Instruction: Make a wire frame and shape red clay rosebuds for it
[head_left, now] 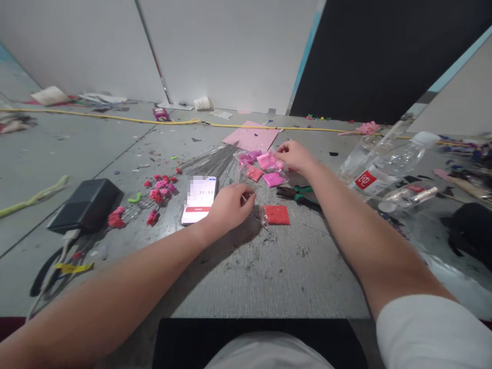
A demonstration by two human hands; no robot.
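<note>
My left hand (232, 206) is above the table beside a lit phone (198, 200), its fingers curled together with thumb and fingertips close. Whatever it may hold is too small to make out. Just right of it lies a small clear bag with red contents (277, 215). Farther back, my right hand (295, 156) has its fingertips pinched at the edge of a small clear bag with pink contents (266, 161). Around that lie a magenta bag (273, 179) and a coral bag (254, 173). Green-handled pliers (298, 196) rest below my right wrist.
A bundle of thin wires (209, 161) and pink paper (253, 137) lie behind. Several red and pink clusters on wires (163, 189) sit left, near a black power adapter (86, 205). Plastic bottles (400, 159) stand and lie right. A yellow cable (230, 126) crosses the back.
</note>
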